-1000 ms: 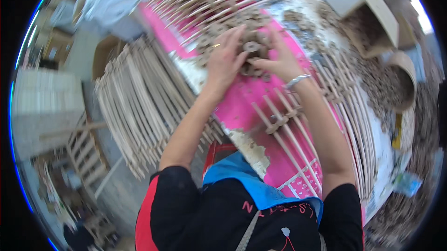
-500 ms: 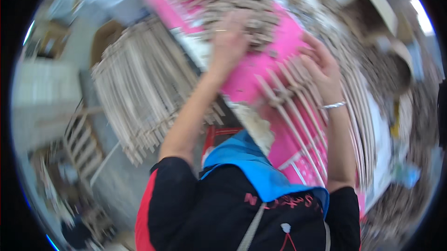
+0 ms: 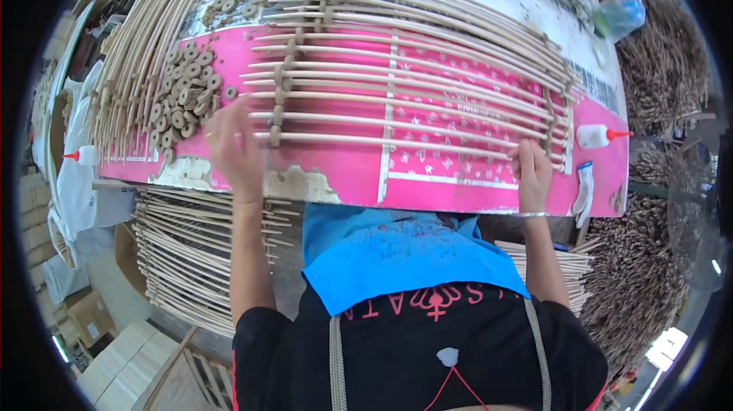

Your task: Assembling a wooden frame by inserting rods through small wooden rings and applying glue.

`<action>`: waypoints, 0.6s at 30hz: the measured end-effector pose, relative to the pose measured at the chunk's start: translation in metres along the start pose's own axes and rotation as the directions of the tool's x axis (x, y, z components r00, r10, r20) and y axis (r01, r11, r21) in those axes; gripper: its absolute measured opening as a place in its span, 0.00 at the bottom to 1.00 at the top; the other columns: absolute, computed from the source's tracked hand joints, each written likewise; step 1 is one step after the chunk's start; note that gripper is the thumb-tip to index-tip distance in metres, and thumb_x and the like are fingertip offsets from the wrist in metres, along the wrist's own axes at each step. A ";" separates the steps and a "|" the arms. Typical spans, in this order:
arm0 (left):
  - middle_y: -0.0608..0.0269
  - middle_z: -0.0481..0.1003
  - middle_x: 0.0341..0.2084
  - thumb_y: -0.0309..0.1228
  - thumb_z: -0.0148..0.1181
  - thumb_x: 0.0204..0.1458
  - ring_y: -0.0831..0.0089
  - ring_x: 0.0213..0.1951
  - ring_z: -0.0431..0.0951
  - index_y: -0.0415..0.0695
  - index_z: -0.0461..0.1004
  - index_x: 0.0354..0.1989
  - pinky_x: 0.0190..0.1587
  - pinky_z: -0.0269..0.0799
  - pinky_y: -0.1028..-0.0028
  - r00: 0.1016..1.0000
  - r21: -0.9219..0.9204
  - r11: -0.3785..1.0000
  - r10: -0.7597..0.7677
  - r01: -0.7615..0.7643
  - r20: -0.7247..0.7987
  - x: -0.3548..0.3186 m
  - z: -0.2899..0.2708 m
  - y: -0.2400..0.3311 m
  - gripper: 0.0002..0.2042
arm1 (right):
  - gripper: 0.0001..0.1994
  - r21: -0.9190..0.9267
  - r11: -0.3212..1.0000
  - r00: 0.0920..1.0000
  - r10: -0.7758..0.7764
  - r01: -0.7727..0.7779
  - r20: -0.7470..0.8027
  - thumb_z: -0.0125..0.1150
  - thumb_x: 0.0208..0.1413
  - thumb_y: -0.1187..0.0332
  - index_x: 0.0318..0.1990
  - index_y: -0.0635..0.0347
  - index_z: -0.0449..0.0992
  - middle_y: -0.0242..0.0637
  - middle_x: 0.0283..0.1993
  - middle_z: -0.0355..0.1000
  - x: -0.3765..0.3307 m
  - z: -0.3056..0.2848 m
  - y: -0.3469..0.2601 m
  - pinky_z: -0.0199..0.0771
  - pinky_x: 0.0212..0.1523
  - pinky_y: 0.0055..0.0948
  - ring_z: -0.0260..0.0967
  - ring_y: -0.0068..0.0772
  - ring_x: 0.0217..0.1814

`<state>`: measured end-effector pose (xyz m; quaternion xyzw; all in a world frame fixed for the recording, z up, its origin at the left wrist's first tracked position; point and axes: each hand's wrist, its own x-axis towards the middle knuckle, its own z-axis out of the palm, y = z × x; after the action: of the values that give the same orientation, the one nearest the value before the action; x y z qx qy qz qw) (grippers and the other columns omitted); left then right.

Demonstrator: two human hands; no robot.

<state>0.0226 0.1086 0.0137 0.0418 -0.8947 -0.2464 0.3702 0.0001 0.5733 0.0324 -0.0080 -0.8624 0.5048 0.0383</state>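
Long thin wooden rods [image 3: 336, 116] lie side by side across the pink sheet [image 3: 336, 174], with small wooden rings [image 3: 276, 117] lined up along them near both ends. My left hand [image 3: 233, 148], smeared by motion, is beside the left ends of the nearest rods; its fingers and anything in them are unclear. At the right end of the nearest rod, my right hand [image 3: 531, 168] is closed with its fingertips pinching that rod. Left of my left hand sits a pile of loose wooden rings [image 3: 183, 96], each with a central hole.
A white glue bottle [image 3: 592, 136] with a red tip and a white glove [image 3: 584, 191] lie at the table's right. More rods are stacked at the far left [image 3: 145, 52] and below the table edge [image 3: 191, 251]. Dense rod bundles [image 3: 649, 281] stand at right.
The view has turned, and the table now runs across it. My left hand has left the ring pile for the rods' left ends. My right hand has gone from those ends to the right ends.
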 end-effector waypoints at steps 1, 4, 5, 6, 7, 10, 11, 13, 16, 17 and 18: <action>0.57 0.80 0.37 0.22 0.58 0.61 0.60 0.41 0.77 0.42 0.81 0.47 0.48 0.69 0.64 0.998 -0.049 0.998 0.029 -0.027 0.058 0.000 0.009 0.020 0.09 | 0.20 0.017 0.999 0.999 0.046 -0.045 -0.022 0.51 0.74 0.59 0.31 0.62 0.78 0.22 0.21 0.62 -0.020 -0.006 0.014 0.53 0.24 0.20 0.56 0.12 0.23; 0.57 0.80 0.37 0.24 0.61 0.58 0.57 0.41 0.78 0.43 0.82 0.46 0.48 0.70 0.63 0.958 -0.127 0.973 0.213 -0.190 0.194 0.002 0.022 0.075 0.09 | 0.18 0.069 0.996 0.993 0.060 -0.053 -0.104 0.50 0.74 0.62 0.35 0.64 0.80 0.23 0.21 0.62 -0.069 -0.020 0.040 0.52 0.25 0.21 0.55 0.12 0.24; 0.58 0.80 0.36 0.25 0.63 0.57 0.58 0.41 0.78 0.44 0.82 0.46 0.47 0.70 0.63 0.933 -0.139 0.965 0.252 -0.222 0.256 0.000 0.027 0.084 0.10 | 0.17 0.077 0.996 0.989 0.057 -0.046 -0.138 0.50 0.74 0.63 0.36 0.64 0.80 0.23 0.22 0.62 -0.073 -0.016 0.047 0.52 0.25 0.21 0.55 0.12 0.24; 0.60 0.80 0.35 0.27 0.65 0.55 0.60 0.40 0.78 0.45 0.82 0.44 0.46 0.70 0.63 0.918 -0.146 0.966 0.249 -0.213 0.308 0.002 0.035 0.094 0.09 | 0.14 0.102 0.994 0.985 0.046 -0.029 -0.165 0.51 0.74 0.66 0.41 0.64 0.81 0.24 0.23 0.63 -0.075 -0.014 0.062 0.53 0.25 0.20 0.56 0.13 0.24; 0.60 0.79 0.34 0.28 0.66 0.55 0.60 0.39 0.78 0.45 0.82 0.43 0.45 0.70 0.63 0.906 -0.194 0.959 0.261 -0.205 0.335 0.005 0.048 0.100 0.08 | 0.14 0.118 0.993 0.982 0.044 -0.022 -0.185 0.51 0.74 0.66 0.41 0.64 0.81 0.24 0.23 0.63 -0.077 -0.015 0.068 0.53 0.25 0.20 0.56 0.13 0.24; 0.61 0.79 0.32 0.30 0.66 0.54 0.60 0.38 0.79 0.45 0.81 0.37 0.42 0.70 0.64 0.872 -0.268 0.939 0.309 -0.216 0.379 0.030 0.077 0.124 0.05 | 0.12 0.147 0.989 0.933 0.077 -0.027 -0.351 0.51 0.73 0.68 0.48 0.64 0.80 0.25 0.25 0.65 -0.081 -0.022 0.083 0.58 0.26 0.20 0.59 0.13 0.26; 0.61 0.79 0.32 0.30 0.66 0.55 0.60 0.37 0.79 0.45 0.81 0.36 0.41 0.70 0.64 0.863 -0.311 0.922 0.342 -0.231 0.373 0.040 0.090 0.131 0.04 | 0.12 0.162 0.987 0.921 0.083 -0.022 -0.380 0.51 0.73 0.68 0.48 0.64 0.80 0.25 0.25 0.65 -0.081 -0.024 0.089 0.58 0.26 0.20 0.59 0.13 0.26; 0.60 0.80 0.33 0.30 0.65 0.56 0.58 0.38 0.80 0.44 0.81 0.35 0.43 0.72 0.64 0.847 -0.312 0.921 0.351 -0.234 0.399 0.061 0.113 0.144 0.04 | 0.12 0.089 0.996 0.862 0.022 0.027 -0.506 0.51 0.73 0.68 0.49 0.64 0.80 0.25 0.26 0.67 -0.080 -0.029 0.101 0.61 0.27 0.20 0.62 0.14 0.27; 0.59 0.81 0.34 0.29 0.63 0.58 0.56 0.40 0.80 0.45 0.82 0.38 0.45 0.73 0.63 0.824 -0.341 0.906 0.383 -0.250 0.416 0.095 0.155 0.148 0.05 | 0.12 0.095 0.995 0.775 0.053 0.009 -0.630 0.51 0.73 0.69 0.50 0.65 0.80 0.26 0.27 0.68 -0.084 -0.041 0.108 0.63 0.28 0.20 0.63 0.15 0.28; 0.59 0.81 0.34 0.29 0.62 0.58 0.56 0.41 0.80 0.45 0.82 0.39 0.45 0.74 0.63 0.810 -0.335 0.900 0.408 -0.279 0.421 0.106 0.167 0.149 0.05 | 0.12 0.088 0.996 0.747 0.061 -0.004 -0.662 0.51 0.73 0.69 0.51 0.65 0.80 0.26 0.27 0.68 -0.083 -0.047 0.112 0.63 0.29 0.20 0.63 0.15 0.28; 0.58 0.81 0.34 0.28 0.61 0.59 0.57 0.41 0.81 0.45 0.82 0.42 0.45 0.74 0.63 0.790 -0.326 0.915 0.377 -0.238 0.483 0.119 0.182 0.150 0.06 | 0.12 0.070 0.997 0.683 0.079 -0.041 -0.726 0.50 0.73 0.69 0.53 0.65 0.78 0.25 0.27 0.66 -0.081 -0.053 0.123 0.61 0.28 0.18 0.60 0.15 0.27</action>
<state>-0.1718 0.2838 0.0506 -0.2226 -0.9186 -0.2937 0.1429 0.0820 0.6757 -0.0532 -0.2348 -0.7632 0.4816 0.3612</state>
